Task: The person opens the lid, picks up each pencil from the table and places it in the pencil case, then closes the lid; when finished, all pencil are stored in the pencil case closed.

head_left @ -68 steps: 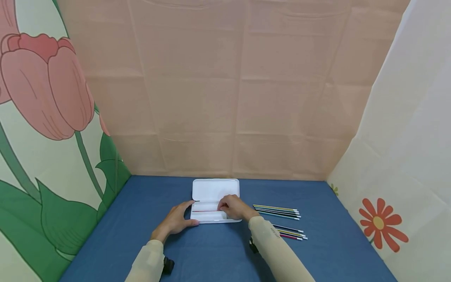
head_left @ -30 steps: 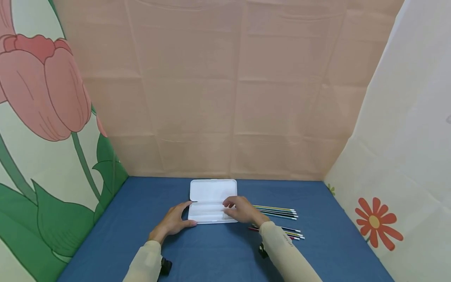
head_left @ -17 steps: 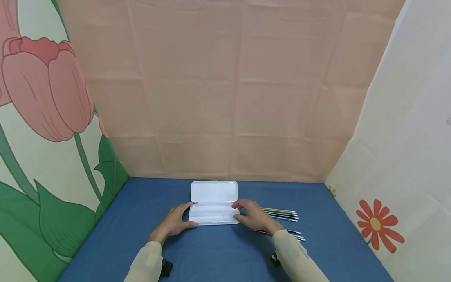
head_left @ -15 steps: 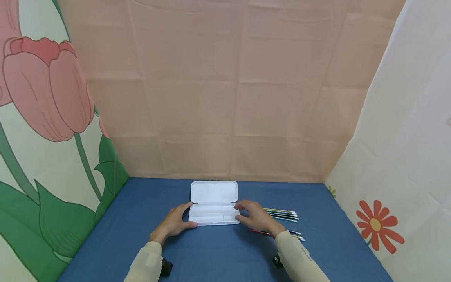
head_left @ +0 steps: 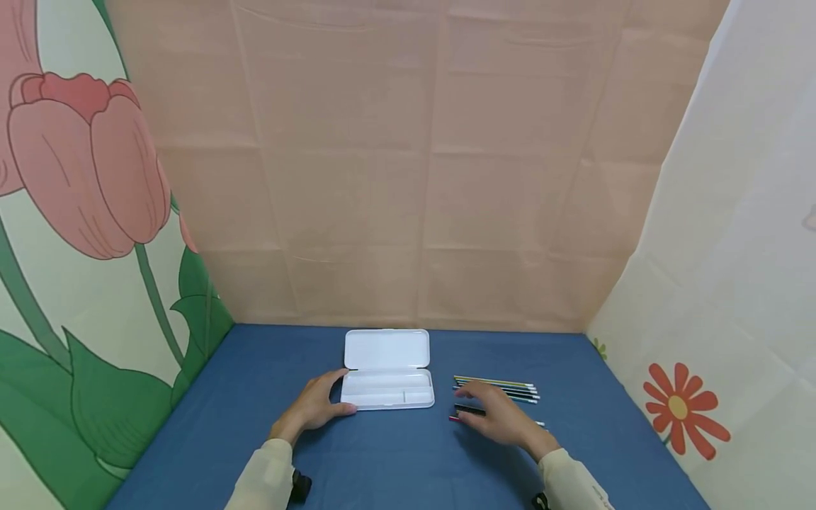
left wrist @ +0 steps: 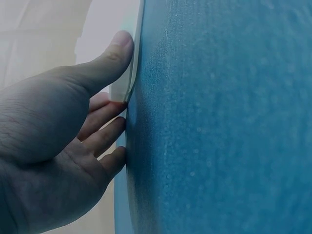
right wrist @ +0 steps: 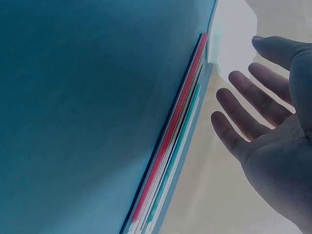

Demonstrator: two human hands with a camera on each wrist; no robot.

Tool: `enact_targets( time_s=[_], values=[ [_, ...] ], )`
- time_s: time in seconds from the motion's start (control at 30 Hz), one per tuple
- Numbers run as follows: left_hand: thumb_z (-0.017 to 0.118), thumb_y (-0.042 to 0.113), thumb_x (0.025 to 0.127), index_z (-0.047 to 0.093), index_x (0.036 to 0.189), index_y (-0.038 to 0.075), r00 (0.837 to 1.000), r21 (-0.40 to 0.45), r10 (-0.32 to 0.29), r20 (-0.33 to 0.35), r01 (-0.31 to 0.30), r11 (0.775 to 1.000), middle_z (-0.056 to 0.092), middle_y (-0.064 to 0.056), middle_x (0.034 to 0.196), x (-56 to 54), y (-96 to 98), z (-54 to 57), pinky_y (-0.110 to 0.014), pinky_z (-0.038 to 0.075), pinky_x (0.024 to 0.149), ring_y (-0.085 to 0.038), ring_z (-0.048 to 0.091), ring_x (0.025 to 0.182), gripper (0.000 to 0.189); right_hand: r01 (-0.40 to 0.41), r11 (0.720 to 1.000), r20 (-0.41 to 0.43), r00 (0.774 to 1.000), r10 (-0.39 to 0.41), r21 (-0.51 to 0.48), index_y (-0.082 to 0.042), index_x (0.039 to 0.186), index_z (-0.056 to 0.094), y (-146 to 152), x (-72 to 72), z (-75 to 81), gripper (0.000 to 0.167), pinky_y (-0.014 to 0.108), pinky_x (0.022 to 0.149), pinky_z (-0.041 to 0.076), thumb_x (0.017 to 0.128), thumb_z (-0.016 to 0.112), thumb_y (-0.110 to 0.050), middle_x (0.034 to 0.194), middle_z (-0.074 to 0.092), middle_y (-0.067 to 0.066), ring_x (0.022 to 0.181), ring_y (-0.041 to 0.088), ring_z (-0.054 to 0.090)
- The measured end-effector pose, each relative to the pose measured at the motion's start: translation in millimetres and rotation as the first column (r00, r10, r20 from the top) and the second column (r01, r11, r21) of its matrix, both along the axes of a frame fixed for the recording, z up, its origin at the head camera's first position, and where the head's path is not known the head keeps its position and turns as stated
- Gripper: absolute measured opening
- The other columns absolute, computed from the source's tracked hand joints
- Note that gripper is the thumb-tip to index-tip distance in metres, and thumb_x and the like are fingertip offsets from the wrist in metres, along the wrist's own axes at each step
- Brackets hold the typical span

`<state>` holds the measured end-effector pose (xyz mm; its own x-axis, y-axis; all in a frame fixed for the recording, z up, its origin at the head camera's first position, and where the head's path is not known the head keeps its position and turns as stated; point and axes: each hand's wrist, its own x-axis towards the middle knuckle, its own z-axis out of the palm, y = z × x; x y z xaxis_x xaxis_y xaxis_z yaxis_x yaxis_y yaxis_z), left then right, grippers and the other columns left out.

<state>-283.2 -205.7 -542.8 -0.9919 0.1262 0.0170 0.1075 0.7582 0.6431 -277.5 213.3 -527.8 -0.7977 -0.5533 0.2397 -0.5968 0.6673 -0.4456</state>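
- Seeing white case lying open on blue cloth, w/ lid folded back behind its tray, nearly reaching far cloth edge in head view.
- Gripping L end of case w/ L hand, setting thumb at front corner & forefinger at rear corner, spanning tray front to back.
- Spreading R hand R of case, w/ thumb apart & fingers loosely bent, holding nothing.
- Leaving narrow strip of cloth betw. R end of case & far bundle of pencils; leaving broad stretches in front of case & L of L hand.
- Seeing tray running in long rear & front compts., w/ small divider cutting off short compt. at front R.
- Pointing far bundle's white ends away from case, approx. level w/ tray.
- Seeing near bundle R of case, approx. level w/ front rim, mostly hidden behind R hand in head view; showing gap betw. R hand & red pencil in R-wrist view.
- Noting black wrist cam at L cuff, nearer than case.
- Hanging tan backdrop behind case, tulip panel far L, white panel w/ red flower far R.
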Motion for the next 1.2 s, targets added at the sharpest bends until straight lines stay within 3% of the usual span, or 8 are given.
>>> enact_targets(
  time_s=[0.27, 0.53, 0.8, 1.2],
  values=[
    [0.095, 0.03, 0.094, 0.051, 0.167, 0.003, 1.0, 0.007, -0.001, 0.004, 0.001, 1.0, 0.052, -0.028, 0.172, -1.0, 0.7, 0.7, -0.075, 0.04, 0.131, -0.055, 0.047, 0.161, 0.089, 0.026, 0.999, -0.06, 0.998, -0.024, 0.038, -0.007, 0.134, 0.077, 32.6, 20.3, -3.1, 0.034, 0.052, 0.104, 0.064, 0.104, 0.084, -0.022, 0.131, 0.081, 0.006, 0.123, 0.028, 0.077],
    [0.095, 0.03, 0.094, 0.051, 0.167, 0.003, 1.0, 0.004, -0.005, 0.001, 0.005, 1.0, 0.052, -0.029, 0.172, -0.2, -0.8, 0.8, -0.075, 0.041, 0.13, -0.055, 0.047, 0.161, 0.089, 0.083, 0.994, 0.045, 0.995, -0.086, 0.071, -0.008, 0.137, 0.076, 55.0, 33.7, -6.4, 0.038, 0.056, 0.107, 0.064, 0.104, 0.083, -0.025, 0.136, 0.079, 0.004, 0.128, 0.03, 0.075],
    [0.095, 0.032, 0.094, 0.051, 0.167, 0.004, 1.0, 0.007, -0.006, 0.003, 0.006, 1.0, 0.052, -0.028, 0.172, -0.2, -1.2, -0.3, -0.075, 0.04, 0.13, -0.055, 0.047, 0.161, 0.089, 0.087, 0.994, -0.006, 0.996, -0.086, 0.064, -0.009, 0.132, 0.078, 66.8, 39.3, -11.7, 0.033, 0.05, 0.102, 0.065, 0.102, 0.085, -0.022, 0.13, 0.081, 0.004, 0.121, 0.028, 0.077],
    [0.094, 0.031, 0.095, 0.052, 0.167, 0.005, 1.0, 0.014, -0.002, 0.007, 0.002, 1.0, 0.052, -0.028, 0.172, 1.0, -0.7, 0.8, -0.076, 0.04, 0.13, -0.055, 0.047, 0.161, 0.088, 0.13, 0.987, 0.084, 0.987, -0.138, 0.095, -0.01, 0.127, 0.08, 68.4, 39.6, -12.7, 0.031, 0.048, 0.098, 0.067, 0.101, 0.087, -0.025, 0.122, 0.081, 0.001, 0.114, 0.024, 0.078]
  ],
)
